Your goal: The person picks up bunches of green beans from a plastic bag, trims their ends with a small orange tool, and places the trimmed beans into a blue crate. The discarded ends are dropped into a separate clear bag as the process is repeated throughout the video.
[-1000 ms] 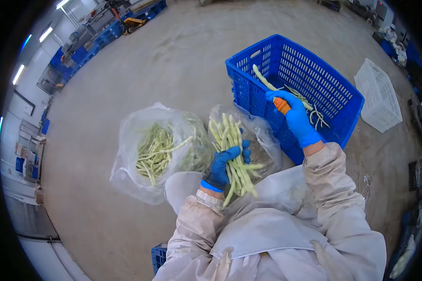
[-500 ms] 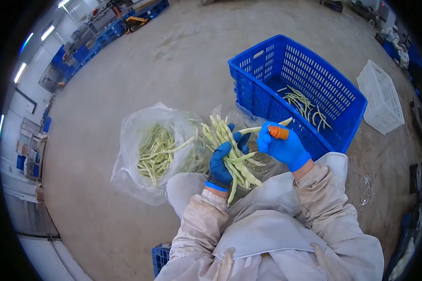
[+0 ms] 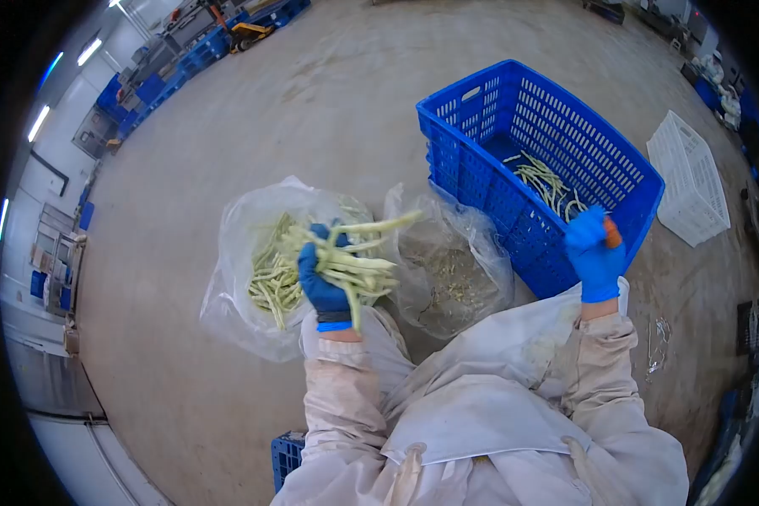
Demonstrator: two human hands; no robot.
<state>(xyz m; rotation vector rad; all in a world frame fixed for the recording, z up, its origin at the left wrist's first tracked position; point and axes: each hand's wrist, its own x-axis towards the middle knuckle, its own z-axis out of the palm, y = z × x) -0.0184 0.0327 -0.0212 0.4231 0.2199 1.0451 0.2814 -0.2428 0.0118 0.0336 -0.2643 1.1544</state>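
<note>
My left hand (image 3: 322, 278), in a dark blue glove, is wrapped round a bunch of pale green beans (image 3: 354, 266). It is over the right side of a clear plastic bag (image 3: 228, 278) with more green beans (image 3: 274, 282) inside. My right hand (image 3: 594, 257), in a brighter blue glove, is at the near right rim of the blue crate (image 3: 535, 253), its fingers curled. A small orange piece (image 3: 612, 233) shows at its thumb side; I cannot tell what else the fingers hold. Several long beans (image 3: 544, 181) lie on the crate's floor.
Between my knees and the crate stands a second clear bag (image 3: 489, 287) with small scraps in it. A white crate (image 3: 691, 181) is beyond the blue one. Part of another blue crate (image 3: 287, 462) shows beside me. People in white (image 3: 721, 88) are far right.
My left hand has moved left with its bunch, from in front of me to over the bean bag. My right hand has moved right to the crate rim; the bean it held no longer shows.
</note>
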